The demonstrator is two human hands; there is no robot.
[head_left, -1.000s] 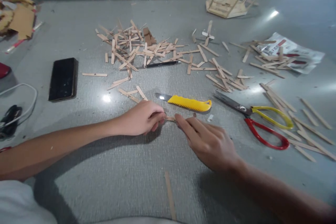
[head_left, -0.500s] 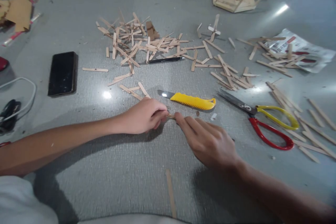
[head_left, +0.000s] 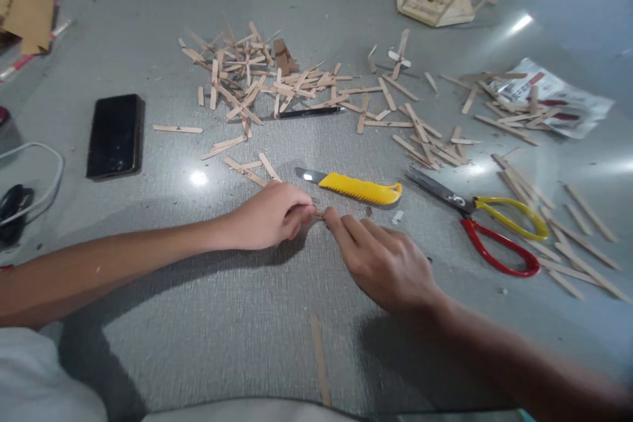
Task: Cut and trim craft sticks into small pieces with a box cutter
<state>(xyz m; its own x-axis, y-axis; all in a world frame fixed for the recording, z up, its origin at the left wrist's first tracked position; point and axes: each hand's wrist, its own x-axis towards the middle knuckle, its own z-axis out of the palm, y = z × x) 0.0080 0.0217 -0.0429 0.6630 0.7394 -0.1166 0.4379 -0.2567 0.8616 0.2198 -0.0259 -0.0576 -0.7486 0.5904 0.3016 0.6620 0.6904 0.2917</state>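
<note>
Both my hands meet low over the grey table, pinching a short wooden stick (head_left: 319,215) between them; only a bit of it shows. My left hand (head_left: 271,214) is closed on its left end, and my right hand (head_left: 383,257) grips the right end with fingers bent. Just beyond them lies a yellow cutter knife (head_left: 361,188), blade pointing left. Scissors (head_left: 467,208) with one yellow and one red handle rest to the right of my right hand. Nearer my body lies a single flat stick (head_left: 319,359).
A heap of wooden sticks (head_left: 247,72) and a black pen (head_left: 311,112) lie farther back. The phone (head_left: 115,136) is at left. On the right are more sticks (head_left: 588,244) and a silver packet (head_left: 573,102); a stick-built frame (head_left: 435,10) stands behind.
The view has shifted slightly, so objects on the right appear a little farther left. Both hands stay together on the stick, the right one slightly closer to the left.
</note>
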